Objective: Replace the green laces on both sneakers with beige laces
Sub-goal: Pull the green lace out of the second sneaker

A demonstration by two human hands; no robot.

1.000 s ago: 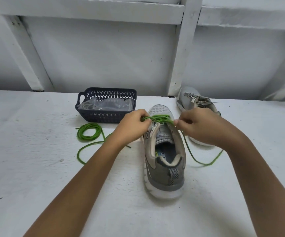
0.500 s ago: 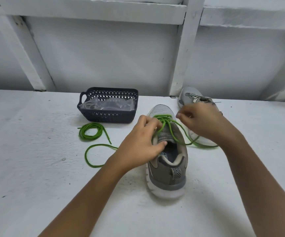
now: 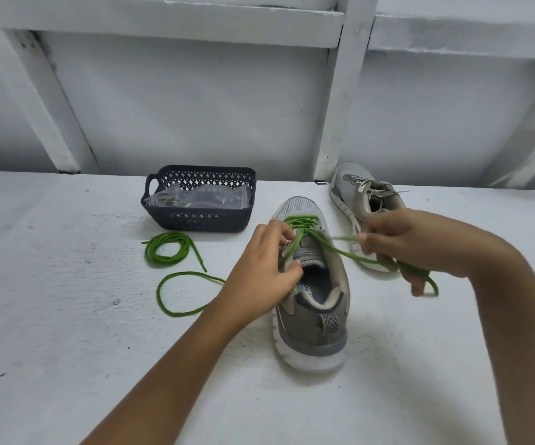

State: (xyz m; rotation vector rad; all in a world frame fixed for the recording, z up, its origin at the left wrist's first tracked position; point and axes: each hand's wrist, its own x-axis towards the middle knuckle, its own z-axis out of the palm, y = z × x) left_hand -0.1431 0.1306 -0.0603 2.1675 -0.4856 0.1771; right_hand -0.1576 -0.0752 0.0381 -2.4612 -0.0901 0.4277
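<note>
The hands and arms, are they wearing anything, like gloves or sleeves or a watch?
No. The left hand and right hand are bare: no gloves, no rings showing. The left forearm and right forearm are bare too: no sleeves, watch or bracelet in view.

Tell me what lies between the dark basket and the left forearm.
In the head view, a coiled green lace lies nearest the basket, then a loose green loop beside the left forearm.

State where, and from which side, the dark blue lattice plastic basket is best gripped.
On the dark blue lattice plastic basket, probably the loop handle at its left end, from the left: it juts out with a gap for fingers, unobstructed there.
</note>
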